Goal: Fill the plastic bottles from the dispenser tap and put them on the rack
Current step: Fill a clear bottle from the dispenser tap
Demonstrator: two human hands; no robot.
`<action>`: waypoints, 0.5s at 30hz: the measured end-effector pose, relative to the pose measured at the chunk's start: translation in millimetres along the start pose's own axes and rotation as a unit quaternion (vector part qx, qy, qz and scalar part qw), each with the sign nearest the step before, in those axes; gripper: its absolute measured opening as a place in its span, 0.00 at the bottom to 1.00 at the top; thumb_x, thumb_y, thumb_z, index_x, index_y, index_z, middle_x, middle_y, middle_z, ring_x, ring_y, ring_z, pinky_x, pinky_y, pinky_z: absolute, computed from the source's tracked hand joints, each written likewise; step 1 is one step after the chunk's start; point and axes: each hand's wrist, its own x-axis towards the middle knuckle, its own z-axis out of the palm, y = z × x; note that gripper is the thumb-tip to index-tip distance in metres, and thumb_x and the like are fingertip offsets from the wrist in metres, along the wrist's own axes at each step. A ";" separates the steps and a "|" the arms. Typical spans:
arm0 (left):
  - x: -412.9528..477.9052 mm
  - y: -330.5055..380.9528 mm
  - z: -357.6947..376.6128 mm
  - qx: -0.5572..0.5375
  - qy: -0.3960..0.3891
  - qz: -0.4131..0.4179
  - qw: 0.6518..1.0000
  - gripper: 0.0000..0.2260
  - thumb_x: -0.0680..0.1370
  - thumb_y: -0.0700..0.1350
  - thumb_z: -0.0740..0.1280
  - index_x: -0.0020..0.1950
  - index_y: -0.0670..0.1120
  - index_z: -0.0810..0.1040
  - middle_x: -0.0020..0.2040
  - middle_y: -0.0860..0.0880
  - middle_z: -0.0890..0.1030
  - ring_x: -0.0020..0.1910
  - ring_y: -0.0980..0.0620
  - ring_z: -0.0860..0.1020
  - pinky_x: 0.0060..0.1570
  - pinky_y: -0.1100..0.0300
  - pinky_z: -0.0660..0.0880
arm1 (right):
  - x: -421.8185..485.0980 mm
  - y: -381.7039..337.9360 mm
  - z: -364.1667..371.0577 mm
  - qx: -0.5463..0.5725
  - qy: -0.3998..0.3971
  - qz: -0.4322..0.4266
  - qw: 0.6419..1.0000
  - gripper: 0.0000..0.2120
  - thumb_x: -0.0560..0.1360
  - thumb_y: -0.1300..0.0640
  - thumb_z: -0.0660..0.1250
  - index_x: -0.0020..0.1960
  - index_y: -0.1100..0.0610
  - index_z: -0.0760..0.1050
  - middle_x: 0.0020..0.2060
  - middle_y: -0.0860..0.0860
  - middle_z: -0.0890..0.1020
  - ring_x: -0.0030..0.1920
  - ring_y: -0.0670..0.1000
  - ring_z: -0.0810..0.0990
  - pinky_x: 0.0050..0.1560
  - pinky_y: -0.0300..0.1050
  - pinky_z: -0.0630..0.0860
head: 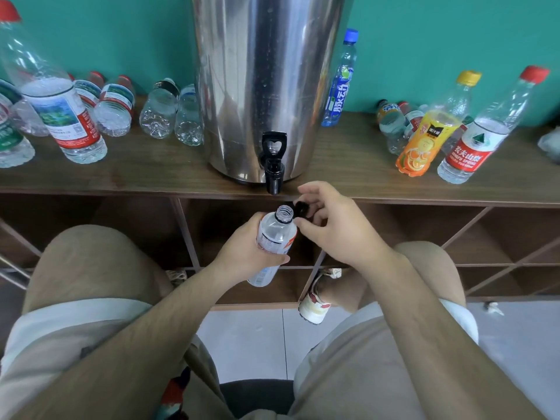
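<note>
Head view shows us the steel dispenser (266,86) at twelve o'clock, standing on the wooden table (151,174) with its base close to the front edge. Under the table the rack (188,231) of open compartments runs from nine to three o'clock. Capped bottles (75,116) crowd the table at ten and two o'clock, well apart from the tap (274,168), which overhangs the table edge.

Our left hand (245,250) wraps round the clear bottle (277,234) at centre, its open mouth tilted up just below the spout. Our right hand (336,225) pinches the black cap (301,209) just beside that mouth, at two o'clock of it.

We judge the cap is off and filling has not yet begun. The next move calls for lifting the mouth squarely under the spout, then working the lever while keeping hold of the cap. The gap up to the spout is open. The table edge sits just behind it, so we must rise in front of that edge, between our knees.
</note>
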 end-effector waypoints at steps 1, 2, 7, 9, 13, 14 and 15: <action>-2.4 1.9 2.2 0.001 -0.001 0.005 1.000 0.34 0.67 0.46 0.84 0.68 0.56 0.73 0.59 0.58 0.81 0.59 0.55 0.81 0.65 0.46 0.78 | -4.3 -3.2 -2.0 -0.001 -0.005 0.001 1.000 0.23 0.77 0.57 0.76 0.68 0.49 0.73 0.54 0.38 0.80 0.43 0.47 0.80 0.51 0.42 0.80; -4.8 3.8 3.9 0.003 -0.003 0.009 1.000 0.34 0.67 0.46 0.84 0.69 0.56 0.73 0.59 0.58 0.81 0.59 0.55 0.80 0.64 0.47 0.78 | -8.3 -6.3 -4.4 -0.003 -0.009 0.000 1.000 0.22 0.77 0.57 0.76 0.68 0.51 0.74 0.54 0.39 0.80 0.45 0.47 0.80 0.53 0.41 0.79; -12.6 10.0 7.1 0.004 -0.008 0.029 1.000 0.34 0.66 0.45 0.84 0.68 0.55 0.74 0.58 0.58 0.81 0.58 0.57 0.80 0.62 0.49 0.79 | -16.7 -21.2 -13.7 -0.082 -0.039 -0.041 0.995 0.15 0.79 0.57 0.74 0.66 0.55 0.81 0.51 0.43 0.79 0.50 0.43 0.76 0.56 0.33 0.74; -14.6 11.4 8.2 0.005 -0.009 0.033 0.999 0.34 0.66 0.45 0.84 0.68 0.56 0.74 0.58 0.59 0.81 0.58 0.56 0.80 0.62 0.49 0.80 | -14.0 -25.8 -19.0 -0.085 -0.055 -0.053 0.993 0.15 0.79 0.61 0.73 0.66 0.58 0.82 0.56 0.47 0.81 0.52 0.47 0.78 0.58 0.40 0.76; -16.8 11.0 8.3 0.000 -0.013 0.046 0.999 0.33 0.66 0.44 0.84 0.67 0.57 0.75 0.57 0.59 0.82 0.58 0.56 0.80 0.62 0.51 0.80 | -10.6 -32.4 -29.2 -0.121 -0.096 -0.082 0.985 0.17 0.79 0.65 0.73 0.67 0.58 0.82 0.60 0.52 0.81 0.51 0.46 0.76 0.55 0.28 0.70; -17.1 10.7 7.8 -0.001 -0.013 0.048 0.999 0.33 0.65 0.44 0.84 0.65 0.59 0.75 0.57 0.60 0.82 0.58 0.57 0.80 0.61 0.52 0.80 | -9.8 -33.3 -31.0 -0.133 -0.106 -0.089 0.981 0.17 0.79 0.65 0.73 0.67 0.59 0.82 0.60 0.52 0.81 0.52 0.46 0.76 0.56 0.29 0.70; -17.2 10.7 7.3 0.002 -0.015 0.050 0.999 0.32 0.65 0.45 0.84 0.63 0.62 0.74 0.56 0.60 0.82 0.57 0.59 0.80 0.60 0.54 0.80 | -8.6 -33.7 -32.8 -0.142 -0.117 -0.094 0.979 0.17 0.79 0.66 0.72 0.68 0.59 0.81 0.60 0.53 0.82 0.54 0.48 0.76 0.59 0.32 0.71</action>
